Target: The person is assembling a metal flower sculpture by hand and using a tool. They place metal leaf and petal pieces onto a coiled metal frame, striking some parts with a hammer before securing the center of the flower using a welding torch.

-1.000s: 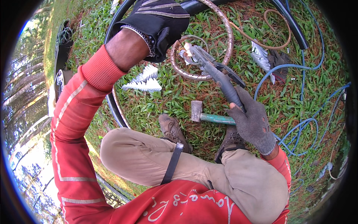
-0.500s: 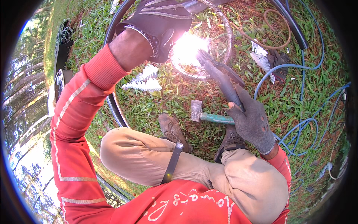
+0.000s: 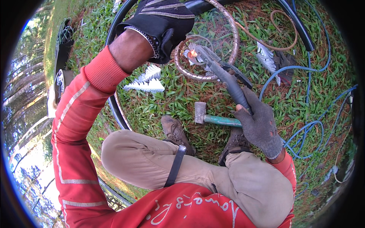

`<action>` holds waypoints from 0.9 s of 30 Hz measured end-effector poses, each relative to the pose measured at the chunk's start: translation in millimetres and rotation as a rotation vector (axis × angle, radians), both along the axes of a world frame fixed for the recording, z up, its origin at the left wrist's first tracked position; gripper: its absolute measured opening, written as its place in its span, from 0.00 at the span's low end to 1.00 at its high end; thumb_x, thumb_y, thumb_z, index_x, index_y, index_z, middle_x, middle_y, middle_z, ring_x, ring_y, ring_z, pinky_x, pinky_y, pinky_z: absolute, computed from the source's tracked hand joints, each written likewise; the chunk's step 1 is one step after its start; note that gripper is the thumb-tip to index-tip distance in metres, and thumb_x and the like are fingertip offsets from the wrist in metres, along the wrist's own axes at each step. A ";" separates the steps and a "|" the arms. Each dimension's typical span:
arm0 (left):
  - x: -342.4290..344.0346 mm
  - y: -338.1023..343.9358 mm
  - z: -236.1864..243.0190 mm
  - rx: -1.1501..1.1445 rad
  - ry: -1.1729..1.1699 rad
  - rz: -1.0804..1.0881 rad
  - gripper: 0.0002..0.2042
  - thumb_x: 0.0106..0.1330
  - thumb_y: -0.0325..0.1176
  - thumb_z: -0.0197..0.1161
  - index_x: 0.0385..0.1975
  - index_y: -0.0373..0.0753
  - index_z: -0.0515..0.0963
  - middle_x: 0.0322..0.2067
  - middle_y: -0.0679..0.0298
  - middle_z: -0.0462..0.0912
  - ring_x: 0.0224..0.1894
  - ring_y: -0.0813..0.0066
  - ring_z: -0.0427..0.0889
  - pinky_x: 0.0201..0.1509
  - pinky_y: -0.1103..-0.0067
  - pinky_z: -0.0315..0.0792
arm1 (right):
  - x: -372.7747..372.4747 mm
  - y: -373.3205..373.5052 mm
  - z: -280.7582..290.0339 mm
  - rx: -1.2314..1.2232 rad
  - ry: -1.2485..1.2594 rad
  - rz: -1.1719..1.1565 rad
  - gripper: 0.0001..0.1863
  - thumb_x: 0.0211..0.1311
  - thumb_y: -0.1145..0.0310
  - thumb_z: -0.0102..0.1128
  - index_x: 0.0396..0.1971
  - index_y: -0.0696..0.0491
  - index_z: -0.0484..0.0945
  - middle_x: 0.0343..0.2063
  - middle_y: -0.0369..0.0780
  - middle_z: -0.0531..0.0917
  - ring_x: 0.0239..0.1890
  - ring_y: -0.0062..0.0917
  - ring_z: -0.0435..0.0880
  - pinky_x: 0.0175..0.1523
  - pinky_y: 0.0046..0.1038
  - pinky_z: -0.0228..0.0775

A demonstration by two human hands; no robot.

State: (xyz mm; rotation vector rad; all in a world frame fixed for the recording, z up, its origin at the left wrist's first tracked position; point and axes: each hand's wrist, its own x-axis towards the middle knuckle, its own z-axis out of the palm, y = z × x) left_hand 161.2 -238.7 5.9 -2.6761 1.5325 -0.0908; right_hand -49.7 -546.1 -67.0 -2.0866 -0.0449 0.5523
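My right hand, in a worn grey knit glove, is wrapped round the dark handle of a welding electrode holder. The holder's jaws reach up and left to a small orange glowing spot, where thin smoke rises. That spot lies at the left side of a textured metal ring above the grass. My left hand, in a black glove with pale stripes, is closed beside the ring's upper left; what its fingers hold is hidden. A thin curved metal piece shows between the left hand and the jaws.
A hammer with a green handle lies before my boots. Silver leaf-shaped metal pieces rest on the grass, with more at right beside a dark glove. Blue cable loops on the right. Black curved tubing crosses the far side.
The bright white welding arc has gone out, leaving a small orange glow and smoke. The electrode holder and my right hand have shifted slightly right and down. My left hand stays nearly in place.
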 end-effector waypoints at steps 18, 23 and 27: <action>2.9 7.2 -4.0 -0.183 0.081 -0.070 0.09 0.50 0.37 0.72 0.23 0.45 0.77 0.23 0.58 0.74 0.28 0.52 0.78 0.36 0.57 0.68 | 3.6 4.7 -0.2 0.019 0.013 0.035 0.26 0.76 0.62 0.72 0.66 0.60 0.80 0.42 0.62 0.89 0.47 0.66 0.90 0.46 0.52 0.82; 0.1 6.3 -0.6 -0.166 0.065 -0.067 0.09 0.50 0.36 0.72 0.23 0.45 0.77 0.23 0.58 0.74 0.28 0.52 0.78 0.36 0.58 0.68 | 1.2 5.1 -2.3 0.064 -0.036 0.019 0.25 0.76 0.64 0.72 0.66 0.58 0.79 0.40 0.61 0.88 0.47 0.68 0.89 0.45 0.53 0.81; -1.1 6.2 0.3 -0.146 0.052 -0.062 0.08 0.50 0.36 0.72 0.23 0.45 0.77 0.23 0.58 0.74 0.28 0.52 0.77 0.36 0.58 0.68 | 2.6 5.1 -2.5 0.059 -0.020 0.032 0.25 0.76 0.65 0.72 0.67 0.57 0.78 0.40 0.61 0.88 0.47 0.67 0.89 0.45 0.53 0.81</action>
